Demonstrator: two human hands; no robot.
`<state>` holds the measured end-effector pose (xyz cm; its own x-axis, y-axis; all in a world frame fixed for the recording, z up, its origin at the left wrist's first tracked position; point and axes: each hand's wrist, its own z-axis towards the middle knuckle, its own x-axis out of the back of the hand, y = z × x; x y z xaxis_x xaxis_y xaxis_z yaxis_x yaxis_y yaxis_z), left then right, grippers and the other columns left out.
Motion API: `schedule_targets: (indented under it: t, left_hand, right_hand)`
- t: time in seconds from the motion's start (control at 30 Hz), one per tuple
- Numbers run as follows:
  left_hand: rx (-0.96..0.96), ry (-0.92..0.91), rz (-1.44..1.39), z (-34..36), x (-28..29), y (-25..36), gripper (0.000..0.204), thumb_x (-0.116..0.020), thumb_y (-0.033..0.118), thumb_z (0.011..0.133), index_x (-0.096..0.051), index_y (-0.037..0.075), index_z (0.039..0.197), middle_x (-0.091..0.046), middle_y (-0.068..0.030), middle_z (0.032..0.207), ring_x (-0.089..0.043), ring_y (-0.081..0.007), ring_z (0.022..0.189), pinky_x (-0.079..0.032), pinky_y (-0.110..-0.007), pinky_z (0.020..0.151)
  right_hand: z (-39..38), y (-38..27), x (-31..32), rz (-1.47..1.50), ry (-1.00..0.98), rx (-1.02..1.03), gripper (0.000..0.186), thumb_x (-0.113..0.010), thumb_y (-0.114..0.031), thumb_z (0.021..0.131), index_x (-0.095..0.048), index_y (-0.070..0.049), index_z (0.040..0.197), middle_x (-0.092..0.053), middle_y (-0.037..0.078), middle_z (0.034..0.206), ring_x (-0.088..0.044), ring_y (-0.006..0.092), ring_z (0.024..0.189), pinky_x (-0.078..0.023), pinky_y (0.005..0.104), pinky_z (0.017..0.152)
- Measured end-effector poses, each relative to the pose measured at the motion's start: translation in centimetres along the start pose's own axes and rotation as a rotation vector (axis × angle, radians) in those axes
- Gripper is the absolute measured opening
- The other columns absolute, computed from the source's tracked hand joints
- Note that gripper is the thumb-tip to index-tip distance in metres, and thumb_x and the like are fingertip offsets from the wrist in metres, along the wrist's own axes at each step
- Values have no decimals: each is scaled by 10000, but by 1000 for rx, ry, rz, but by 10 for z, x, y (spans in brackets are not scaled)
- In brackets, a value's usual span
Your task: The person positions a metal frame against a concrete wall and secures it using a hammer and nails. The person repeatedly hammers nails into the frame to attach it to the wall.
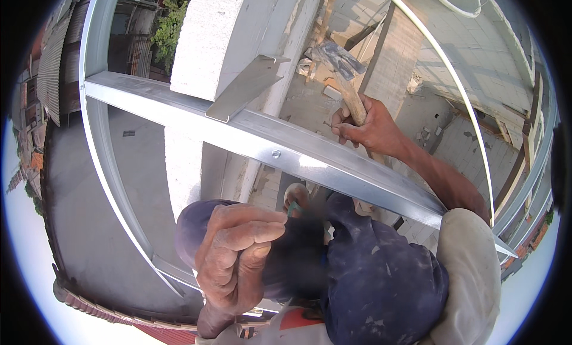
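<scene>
My right hand (pixel 369 127) grips the wooden handle of a hammer (pixel 341 62), whose metal head points up and left, beyond a silver metal rail (pixel 238 130) that runs diagonally across the view. A thin nail seems to stick out between that hand's fingers. My left hand (pixel 238 258) is curled into a fist low in the middle, in front of my knee in dark blue trousers (pixel 381 279). Whether anything lies inside the fist is hidden.
A flat metal bracket (pixel 244 86) leans from the rail against a white block column (pixel 217 35). Curved metal frame bars (pixel 98 136) border the left and right. A grey concrete roof (pixel 77 214) lies far below, with brick walls (pixel 476 47) at the right.
</scene>
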<state>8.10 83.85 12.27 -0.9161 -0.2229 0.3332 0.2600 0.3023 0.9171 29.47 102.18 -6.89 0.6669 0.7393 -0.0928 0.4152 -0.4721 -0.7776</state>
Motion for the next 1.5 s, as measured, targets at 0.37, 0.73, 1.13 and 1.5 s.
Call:
schedule_targets:
  t: [0.37,0.73,1.13,1.5]
  left_hand:
    - [692,304,-584,19,-167,-113,368,-492,202,1094,-486,-29,1381,-620,-137,1244,-603,-218,1148,-501,-358,993]
    - [746,285,-716,83,-190,-161,284,-688,264,971,-685,-7,1056,-648,-47,780,-592,-76,712,-506,-250,685]
    - [716,-629,27,175,-163,-241,218,-799,210,838,-789,27,955,-712,-62,808,-653,-160,736,-528,-323,666]
    - [962,254,-1142,204,-208,-373,159,-713,162,961,-688,122,1112,-639,-8,922,-605,-164,850,-525,-377,827]
  right_hand:
    - [24,20,-6,73,-79,10,352,-792,15,876,-473,-70,999,-718,107,899,-686,130,782,-556,271,668]
    - [48,34,30,-195,-35,110,308,-748,64,867,-491,-35,1004,-718,112,900,-692,142,799,-575,299,693]
    - [65,52,44,-410,2,48,304,-795,-26,864,-583,1,1080,-727,75,856,-666,119,715,-550,275,651]
    - [50,-17,51,-354,173,-241,347,-732,-256,964,-584,47,1045,-573,63,684,-575,139,492,-464,318,408]
